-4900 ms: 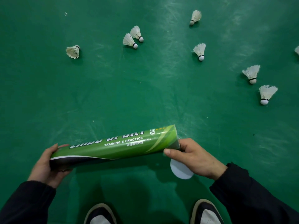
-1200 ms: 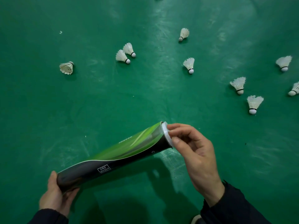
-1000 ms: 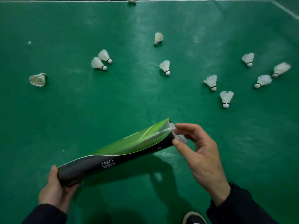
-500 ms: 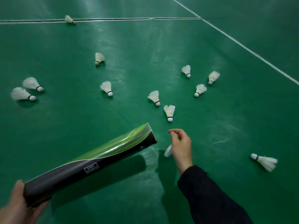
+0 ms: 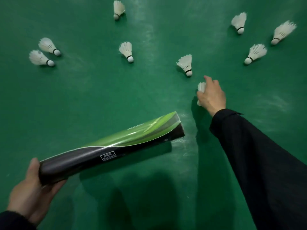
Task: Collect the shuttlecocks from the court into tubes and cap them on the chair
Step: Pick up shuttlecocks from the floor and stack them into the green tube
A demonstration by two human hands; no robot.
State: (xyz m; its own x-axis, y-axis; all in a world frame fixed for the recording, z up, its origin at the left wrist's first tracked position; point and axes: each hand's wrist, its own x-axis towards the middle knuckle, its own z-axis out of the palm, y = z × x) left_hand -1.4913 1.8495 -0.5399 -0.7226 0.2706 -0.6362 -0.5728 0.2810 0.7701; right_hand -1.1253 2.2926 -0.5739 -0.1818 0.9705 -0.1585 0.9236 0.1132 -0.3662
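our left hand (image 5: 31, 190) grips the tube (image 5: 113, 146); our right hand (image 5: 211, 95) closes round a shuttlecock (image 5: 201, 87), another shuttle (image 5: 186, 64) just beyond its fingertips.

Black long sleeves (image 5: 265, 163) on both arms, cuffs at wrists; hands bare, no gloves.

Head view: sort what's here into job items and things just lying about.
Job items:
- tube, gripped at its base by the left hand, far end uncapped
- shuttlecock under the right hand
- eight loose shuttlecocks, nearest

Lying about:
- nothing apart from the court floor
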